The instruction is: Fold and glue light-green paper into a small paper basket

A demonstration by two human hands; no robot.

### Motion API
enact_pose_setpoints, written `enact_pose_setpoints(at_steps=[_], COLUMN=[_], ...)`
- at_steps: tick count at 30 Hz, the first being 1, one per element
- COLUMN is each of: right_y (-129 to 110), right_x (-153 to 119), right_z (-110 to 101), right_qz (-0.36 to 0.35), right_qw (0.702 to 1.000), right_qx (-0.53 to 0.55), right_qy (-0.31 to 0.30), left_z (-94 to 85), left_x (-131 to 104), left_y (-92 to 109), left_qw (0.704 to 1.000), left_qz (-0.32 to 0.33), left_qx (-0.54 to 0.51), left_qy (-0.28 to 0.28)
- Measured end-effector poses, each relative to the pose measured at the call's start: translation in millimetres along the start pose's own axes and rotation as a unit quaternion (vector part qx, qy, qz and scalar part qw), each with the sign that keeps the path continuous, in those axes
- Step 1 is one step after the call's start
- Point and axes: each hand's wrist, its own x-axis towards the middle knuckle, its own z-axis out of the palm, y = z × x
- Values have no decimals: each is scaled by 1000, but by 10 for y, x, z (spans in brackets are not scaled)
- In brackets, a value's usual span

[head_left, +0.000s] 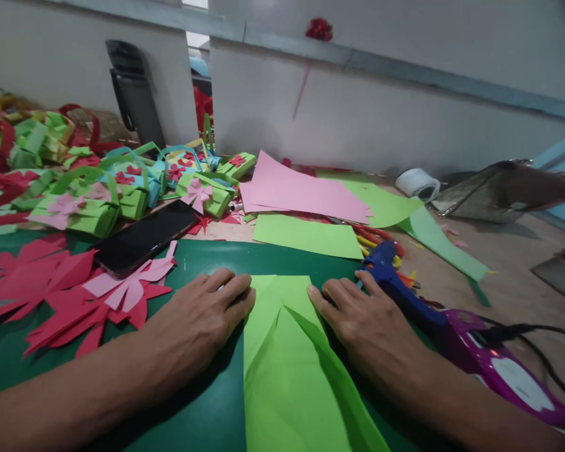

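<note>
Green paper (287,383) (creased) between hands (207,314) (358,314)

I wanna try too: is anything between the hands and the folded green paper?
Nothing visible: the left hand and the right hand already touch opposite edges of the folded green paper, near its far end.

The left hand (209,317) and right hand (358,317) are bare, as are both forearms (94,383).

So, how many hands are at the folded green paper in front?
2: the left hand at the left edge of the folded green paper, the right hand at its right. No others show.
</note>
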Motion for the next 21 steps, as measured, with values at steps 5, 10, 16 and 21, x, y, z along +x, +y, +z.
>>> enact_pose_setpoints(at_steps=[5,10,16,21], right_y=[-32,-25,-38,-71], right_x=[87,152,179,203], right_z=[20,34,-3,-11], right_qz=[30,51,47,36], right_qw=[999,998,996,996], right_qx=[12,27,59,73], right_qy=[-30,-40,-43,-27], left_z=[-7,17,29,18], left_x=[72,141,233,292], left_y=[15,3,-30,-27], left_qw=[998,998,998,999], left_qz=[-37,-56,-44,-27], left_qx=[48,42,33,29], left_qy=[-24,-6,20,14])
